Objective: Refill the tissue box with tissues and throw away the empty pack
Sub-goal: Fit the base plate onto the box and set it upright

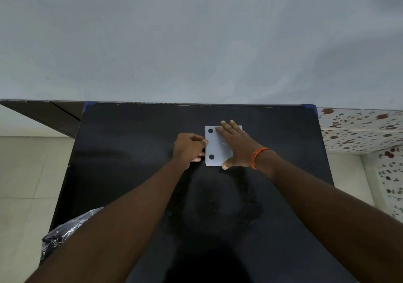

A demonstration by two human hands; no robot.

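A pale grey tissue box [214,149] lies on the black table [135,152], its visible face flat with two black round pads along the left side. My right hand [236,145] rests flat on that face, fingers spread, with an orange thread band at the wrist. My left hand [189,147] is curled against the box's left edge, thumb and fingers pinching at that side. What its fingers hold is hidden by the hand. No tissues or tissue pack show on the table.
A crumpled black-and-white plastic bag [65,232] sits at the table's left front edge. A grey wall [196,43] stands behind the table. A floral-patterned surface [366,130] lies to the right, pale floor tiles [26,184] to the left.
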